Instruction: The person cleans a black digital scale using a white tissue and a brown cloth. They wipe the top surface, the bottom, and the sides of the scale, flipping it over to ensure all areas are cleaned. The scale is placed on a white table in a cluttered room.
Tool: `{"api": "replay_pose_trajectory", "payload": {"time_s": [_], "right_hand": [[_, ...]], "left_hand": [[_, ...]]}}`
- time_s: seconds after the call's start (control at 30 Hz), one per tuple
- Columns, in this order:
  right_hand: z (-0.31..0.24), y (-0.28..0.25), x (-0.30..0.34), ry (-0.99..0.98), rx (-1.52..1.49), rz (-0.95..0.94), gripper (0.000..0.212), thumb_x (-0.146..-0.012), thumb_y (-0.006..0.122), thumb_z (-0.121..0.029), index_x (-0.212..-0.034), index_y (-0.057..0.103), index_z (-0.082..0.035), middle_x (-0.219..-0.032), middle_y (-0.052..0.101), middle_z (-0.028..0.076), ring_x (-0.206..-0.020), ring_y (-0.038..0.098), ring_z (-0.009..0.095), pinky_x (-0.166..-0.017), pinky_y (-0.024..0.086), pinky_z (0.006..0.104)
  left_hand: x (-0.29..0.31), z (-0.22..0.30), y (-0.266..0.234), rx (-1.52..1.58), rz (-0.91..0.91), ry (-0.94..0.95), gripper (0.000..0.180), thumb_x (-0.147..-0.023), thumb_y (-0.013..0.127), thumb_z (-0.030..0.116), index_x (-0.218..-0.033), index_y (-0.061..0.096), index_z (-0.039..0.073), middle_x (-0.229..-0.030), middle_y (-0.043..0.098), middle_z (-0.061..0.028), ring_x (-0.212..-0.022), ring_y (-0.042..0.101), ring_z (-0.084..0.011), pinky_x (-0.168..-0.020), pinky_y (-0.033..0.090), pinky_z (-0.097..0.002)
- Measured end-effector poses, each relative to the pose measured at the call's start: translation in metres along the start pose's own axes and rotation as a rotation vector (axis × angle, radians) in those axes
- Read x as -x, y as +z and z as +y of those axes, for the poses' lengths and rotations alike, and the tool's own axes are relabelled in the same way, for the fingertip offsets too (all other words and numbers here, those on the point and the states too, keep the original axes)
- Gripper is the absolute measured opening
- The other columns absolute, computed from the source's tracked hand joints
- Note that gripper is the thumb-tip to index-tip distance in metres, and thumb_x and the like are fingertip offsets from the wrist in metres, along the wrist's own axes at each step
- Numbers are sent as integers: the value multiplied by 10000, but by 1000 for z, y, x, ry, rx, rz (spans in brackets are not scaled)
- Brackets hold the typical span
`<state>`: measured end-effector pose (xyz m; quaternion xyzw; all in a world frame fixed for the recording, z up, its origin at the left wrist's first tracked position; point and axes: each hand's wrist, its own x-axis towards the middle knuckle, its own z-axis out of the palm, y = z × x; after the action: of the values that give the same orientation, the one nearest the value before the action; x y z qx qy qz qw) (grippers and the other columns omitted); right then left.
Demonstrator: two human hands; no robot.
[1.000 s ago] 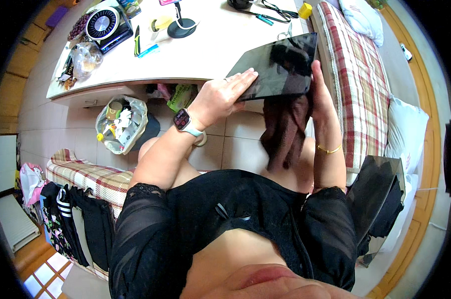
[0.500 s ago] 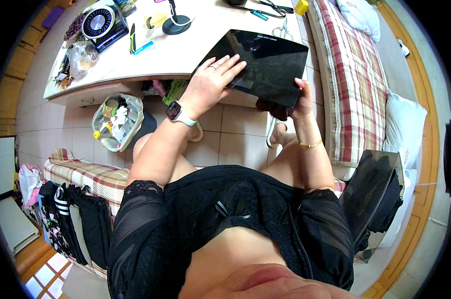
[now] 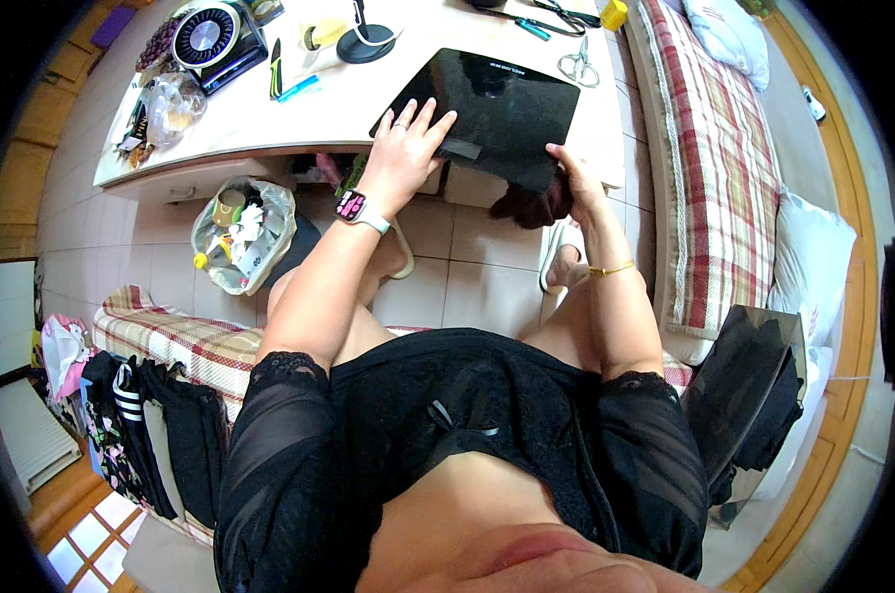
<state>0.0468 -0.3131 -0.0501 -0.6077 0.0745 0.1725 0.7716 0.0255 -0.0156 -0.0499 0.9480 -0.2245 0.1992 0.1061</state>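
Observation:
A flat black glossy bathroom scale [image 3: 511, 104], with a small rectangular window near its front edge, lies tilted over the front of the white table. My left hand [image 3: 403, 148] is on its left front part, fingers spread over the top and thumb by the front edge. My right hand [image 3: 583, 183] is at the right front corner, closed on a dark brownish-red cloth [image 3: 531, 201] that hangs below the scale; its thumb rests against the corner. Some right-hand fingers are hidden behind the cloth.
On the white table [image 3: 348, 109] are a small round fan [image 3: 210, 38], a knife [image 3: 275, 69], a black round-based stand [image 3: 366, 44] and scissors [image 3: 579, 64]. A lined waste bin [image 3: 245, 237] stands below on the left. A plaid-covered sofa [image 3: 714, 168] runs along the right.
The scale has moved left and a little away from me, with both hands. My right thumb has slid toward the corner, and more of the cloth shows beneath. My left fingers have spread apart.

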Motion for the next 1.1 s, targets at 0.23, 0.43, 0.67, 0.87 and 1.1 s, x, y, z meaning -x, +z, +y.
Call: {"api": "replay_pose_trajectory", "payload": {"time_s": [0.23, 0.43, 0.67, 0.87, 1.1], "right_hand": [[-8, -32, 23, 57, 251, 56, 374, -994, 649, -315, -1148, 668, 26, -928, 709, 63, -789, 667, 121, -700, 555, 256], [-14, -43, 61, -39, 222, 0, 334, -1006, 621, -247, -1212, 667, 12, -985, 729, 94, -849, 692, 147, -756, 574, 276], [2, -50, 81, -191, -27, -32, 323, -1003, 611, -216, -1220, 664, 19, -1097, 727, 159, -1026, 697, 222, -922, 561, 335], [-1, -25, 116, -284, -193, -109, 359, -1022, 564, -213, -1279, 613, 33, -1227, 674, 188, -1150, 648, 239, -1002, 528, 353], [-24, 12, 152, -389, -238, -272, 365, -1022, 540, -184, -1323, 568, 22, -1261, 650, 181, -1167, 639, 242, -1031, 512, 356]], "left_hand": [[-21, 19, 26, -167, 10, -53, 767, -772, 821, 232, -1463, 496, 166, -1484, 511, -181, -1345, 507, -393, -1091, 392, -591], [-24, 30, 45, -174, -80, -129, 796, -808, 809, 263, -1510, 441, 183, -1553, 428, -182, -1406, 437, -400, -1123, 366, -592], [-28, 25, 50, -175, -154, -145, 806, -818, 806, 276, -1523, 421, 200, -1571, 396, -170, -1431, 401, -399, -1135, 354, -589], [-10, 71, 10, 132, 119, -61, 717, -911, 689, 472, -1482, 467, 100, -1536, 417, -240, -1453, 351, -419, -1186, 295, -546], [53, 146, -13, 1538, -393, -528, 574, -996, 613, 460, -1368, 573, 25, -1323, 616, -146, -1233, 569, -227, -1039, 442, -358]]}}
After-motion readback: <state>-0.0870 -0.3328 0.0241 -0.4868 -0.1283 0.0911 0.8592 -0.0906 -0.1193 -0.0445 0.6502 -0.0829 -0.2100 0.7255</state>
